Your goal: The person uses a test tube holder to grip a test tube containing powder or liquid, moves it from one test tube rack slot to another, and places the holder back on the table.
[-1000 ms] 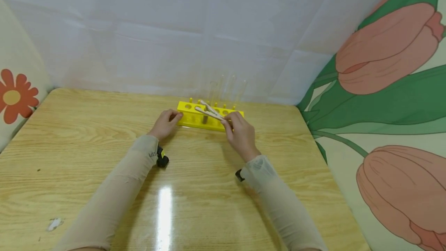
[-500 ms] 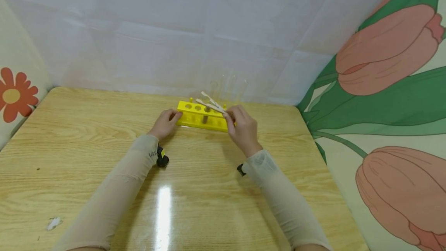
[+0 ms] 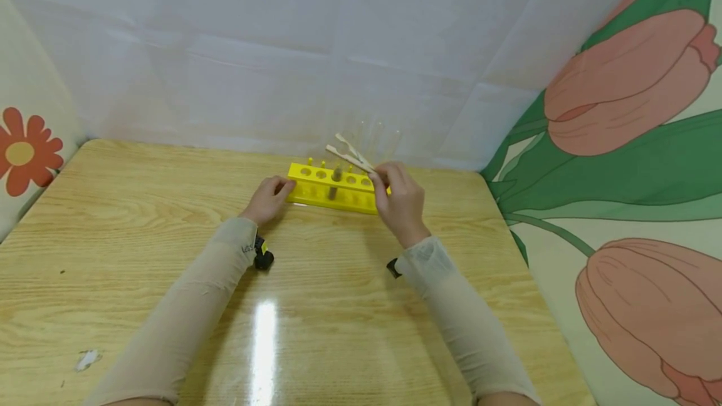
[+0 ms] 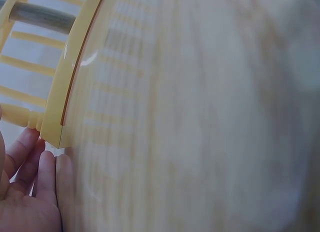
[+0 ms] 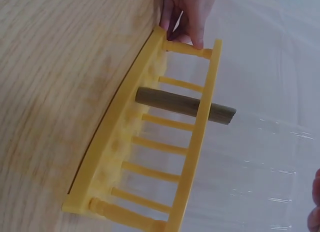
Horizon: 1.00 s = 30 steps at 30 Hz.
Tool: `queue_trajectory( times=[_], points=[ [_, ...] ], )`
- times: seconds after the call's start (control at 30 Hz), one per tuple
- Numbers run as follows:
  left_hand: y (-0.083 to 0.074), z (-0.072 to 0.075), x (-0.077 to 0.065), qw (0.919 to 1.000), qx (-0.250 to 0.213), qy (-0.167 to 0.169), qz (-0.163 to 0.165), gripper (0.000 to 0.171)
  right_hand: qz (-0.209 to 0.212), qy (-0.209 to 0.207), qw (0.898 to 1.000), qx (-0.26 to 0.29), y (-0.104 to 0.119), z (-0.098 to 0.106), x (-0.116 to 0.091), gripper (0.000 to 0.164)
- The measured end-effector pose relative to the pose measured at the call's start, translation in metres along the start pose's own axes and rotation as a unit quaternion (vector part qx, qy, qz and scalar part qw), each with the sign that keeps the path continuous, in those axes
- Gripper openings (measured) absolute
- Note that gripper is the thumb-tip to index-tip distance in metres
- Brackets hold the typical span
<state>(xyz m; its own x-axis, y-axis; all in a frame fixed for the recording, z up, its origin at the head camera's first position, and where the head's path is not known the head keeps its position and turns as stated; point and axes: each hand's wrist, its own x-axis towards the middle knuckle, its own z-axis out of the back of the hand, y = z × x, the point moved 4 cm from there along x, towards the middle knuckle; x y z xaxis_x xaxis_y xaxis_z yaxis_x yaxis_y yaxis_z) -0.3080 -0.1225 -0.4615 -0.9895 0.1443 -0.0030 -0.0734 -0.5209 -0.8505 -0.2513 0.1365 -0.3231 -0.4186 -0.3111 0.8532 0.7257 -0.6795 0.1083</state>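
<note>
My left hand (image 3: 269,199) holds the left end of a yellow test tube rack (image 3: 299,171), fingers and thumb about its end post in the right wrist view. My right hand (image 3: 402,202) grips a pale wooden test tube clamp (image 3: 361,161) by its near end, its two arms spread above the rack. In one hole stands a test tube with dark brownish contents (image 4: 42,17), which reach a little above the top bar; its clear upper part overlaps the clamp's tips in the head view. At the edge of the right wrist view, fingertips (image 5: 315,202) show.
Several clear test tubes (image 3: 378,136) stand along the back of the rack, on or near its pegs (image 3: 323,164). Behind the wooden table (image 3: 169,205) hangs a white cloth (image 3: 225,49). A flower-print panel (image 3: 632,143) closes the right side.
My right hand has raised the clamp, away and slightly right, from across the rack's top bar to above it, uncovering the dark-filled tube. My left hand and the rack have stayed put.
</note>
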Motion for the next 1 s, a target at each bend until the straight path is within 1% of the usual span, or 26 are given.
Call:
queue_trajectory(
  times=[0.23,0.47,0.67,0.87,1.0],
  points=[
    [0.003,-0.001,0.002,1.0,-0.001,0.003,0.007,0.056,-0.009,0.005,1.0,-0.001,-0.001,0.001,0.005,0.011],
    [0.0,0.0,0.001,0.9999,0.014,-0.009,0.001,0.054,-0.019,0.01,1.0,-0.008,-0.002,0.002,0.011,0.013],
    [0.001,-0.001,0.001,0.9999,0.011,-0.012,0.002,0.053,-0.033,0.009,0.999,-0.014,-0.007,0.002,0.012,0.015],
    [0.002,-0.002,0.003,0.9998,0.011,-0.019,-0.003,0.051,-0.039,0.018,0.999,-0.014,-0.009,0.002,0.014,0.015],
    [0.002,-0.002,0.003,0.9998,0.012,-0.018,0.003,0.052,-0.041,0.02,0.999,-0.016,-0.011,0.0,0.015,0.015]
  ],
)
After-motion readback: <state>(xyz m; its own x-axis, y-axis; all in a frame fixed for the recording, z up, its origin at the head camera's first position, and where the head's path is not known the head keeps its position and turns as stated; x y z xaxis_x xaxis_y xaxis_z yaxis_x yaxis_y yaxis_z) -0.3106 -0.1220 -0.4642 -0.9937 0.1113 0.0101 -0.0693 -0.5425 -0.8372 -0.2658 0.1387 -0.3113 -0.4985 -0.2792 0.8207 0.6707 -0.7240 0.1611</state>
